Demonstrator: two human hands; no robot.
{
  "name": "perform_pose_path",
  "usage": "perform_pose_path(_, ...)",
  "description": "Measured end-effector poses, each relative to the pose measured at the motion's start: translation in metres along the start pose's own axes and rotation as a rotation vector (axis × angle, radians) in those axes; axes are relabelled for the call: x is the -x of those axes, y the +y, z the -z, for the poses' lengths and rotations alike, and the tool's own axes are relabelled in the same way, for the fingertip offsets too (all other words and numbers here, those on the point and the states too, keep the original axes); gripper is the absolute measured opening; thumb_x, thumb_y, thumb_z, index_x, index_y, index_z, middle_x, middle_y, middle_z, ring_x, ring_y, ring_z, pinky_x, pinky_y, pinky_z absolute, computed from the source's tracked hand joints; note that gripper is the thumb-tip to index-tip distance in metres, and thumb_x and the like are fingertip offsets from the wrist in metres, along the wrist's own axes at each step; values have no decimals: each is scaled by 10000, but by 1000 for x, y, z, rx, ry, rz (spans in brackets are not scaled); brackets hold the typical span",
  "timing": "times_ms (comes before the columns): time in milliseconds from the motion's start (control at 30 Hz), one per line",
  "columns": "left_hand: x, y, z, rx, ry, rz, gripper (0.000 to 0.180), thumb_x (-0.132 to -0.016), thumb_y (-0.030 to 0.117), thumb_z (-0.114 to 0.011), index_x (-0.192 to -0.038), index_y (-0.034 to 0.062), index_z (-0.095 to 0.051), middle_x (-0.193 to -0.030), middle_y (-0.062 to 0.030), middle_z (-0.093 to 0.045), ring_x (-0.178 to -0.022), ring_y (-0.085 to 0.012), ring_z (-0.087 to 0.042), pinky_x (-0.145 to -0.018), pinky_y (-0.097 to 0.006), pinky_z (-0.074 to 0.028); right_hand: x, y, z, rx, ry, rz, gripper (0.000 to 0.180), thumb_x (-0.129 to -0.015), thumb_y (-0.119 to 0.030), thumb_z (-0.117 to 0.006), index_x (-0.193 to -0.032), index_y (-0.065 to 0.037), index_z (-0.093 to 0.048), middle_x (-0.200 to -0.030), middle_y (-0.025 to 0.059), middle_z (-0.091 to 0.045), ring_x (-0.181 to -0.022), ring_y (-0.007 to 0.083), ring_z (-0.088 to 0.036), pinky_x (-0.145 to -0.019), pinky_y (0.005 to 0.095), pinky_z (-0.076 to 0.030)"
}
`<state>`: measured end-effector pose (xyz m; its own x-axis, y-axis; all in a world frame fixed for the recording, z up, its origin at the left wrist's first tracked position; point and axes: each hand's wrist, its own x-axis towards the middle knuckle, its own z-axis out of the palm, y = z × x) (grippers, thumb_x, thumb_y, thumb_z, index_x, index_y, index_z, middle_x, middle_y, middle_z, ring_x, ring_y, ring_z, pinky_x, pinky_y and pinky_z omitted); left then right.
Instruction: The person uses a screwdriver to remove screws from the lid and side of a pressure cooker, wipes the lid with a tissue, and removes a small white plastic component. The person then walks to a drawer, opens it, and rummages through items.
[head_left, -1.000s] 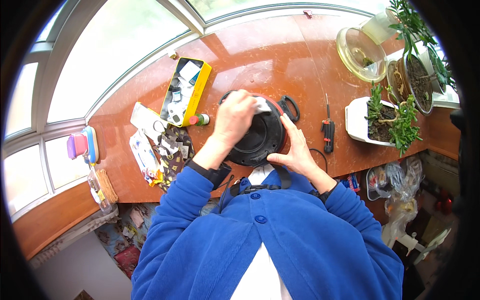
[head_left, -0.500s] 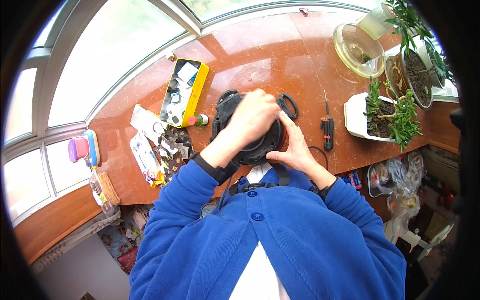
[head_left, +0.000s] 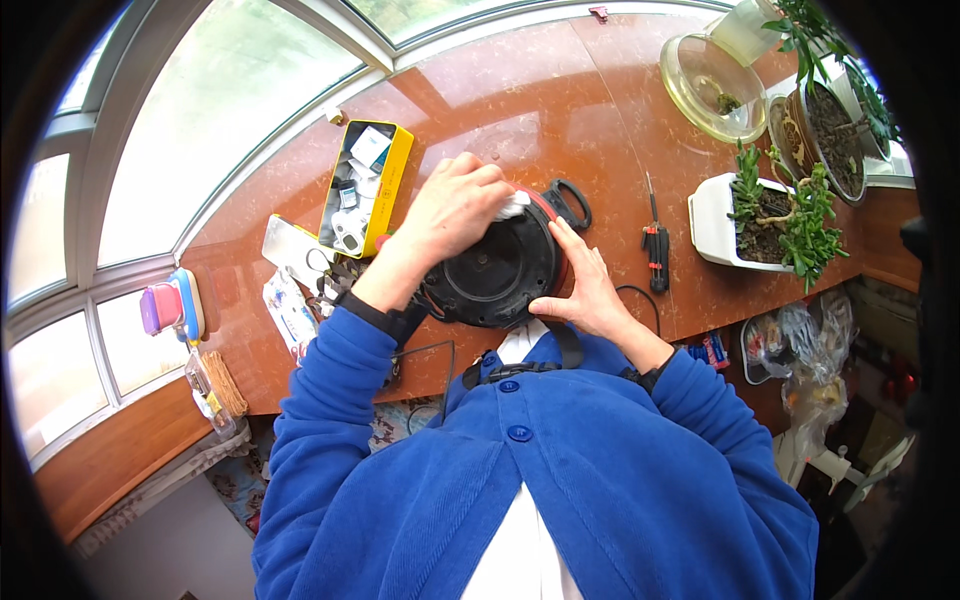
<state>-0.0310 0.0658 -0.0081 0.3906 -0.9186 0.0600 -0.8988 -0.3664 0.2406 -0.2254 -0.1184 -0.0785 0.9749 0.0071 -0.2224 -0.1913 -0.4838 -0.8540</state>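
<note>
A round electric pot (head_left: 483, 262) with a black underside, a red side and black handles lies bottom-up on the table before me. My left hand (head_left: 458, 208) is closed on a white, crumpled tissue or cloth (head_left: 513, 206), pressed against the pot's far edge. Most of that wad is hidden under the fingers. At the pot's right, my right hand (head_left: 592, 292) grips its side, the thumb on the near rim and the fingers along the edge. A black loop handle (head_left: 571, 203) sticks out beyond the right fingertips.
A screwdriver (head_left: 655, 250) lies right of the pot, near a white planter (head_left: 712, 225). A yellow box (head_left: 397, 175) of small white items stands at the left. A clear round dish (head_left: 680, 100) sits far right. Windows (head_left: 240, 110) border the table's far left.
My left hand has shifted left along the pot's far edge, and the white wad now shows at its fingers. More of the black underside is visible. The right hand stays at the rim.
</note>
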Motion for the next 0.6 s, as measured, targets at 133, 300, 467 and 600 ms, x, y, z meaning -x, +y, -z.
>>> perform_pose_path(133,18,-20,9,24,26,20,173,-863,106,-697,-1028,107,-749,-974,-35,-668,-987,-272,-591,-895,-403,-481,0,1,0,4,-11,-4,1241,-679,-622,-874,-1643,-155,-247,-1705,140,-240,-1562,387,-242,-1240,665,-133)
perform_pose_path(300,41,1,-12,44,213,142,139,-808,59,-731,-944,86,-734,-909,-52,-647,-911,-269,-615,-819,-374,-523,-2,2,-1,3,-18,-9,1239,-684,-617,-874,-1646,-160,-242,-1705,143,-237,-1565,383,-236,-1241,665,-129)
perform_pose_path(467,35,61,-45,150,338,257,180,-799,28,-746,-960,76,-682,-893,-75,-639,-873,-290,-653,-766,-393,-546,-2,3,-2,-8,19,13,1197,-672,-502,-918,-1633,-171,-284,-1694,148,-268,-1545,392,-286,-1239,655,-152)
perform_pose_path(600,39,90,-45,271,214,106,198,-769,53,-730,-954,104,-684,-849,-57,-580,-828,-270,-630,-737,-387,-541,-2,3,-2,3,27,7,1195,-664,-477,-932,-1627,-159,-301,-1692,146,-276,-1540,390,-297,-1224,673,-168)
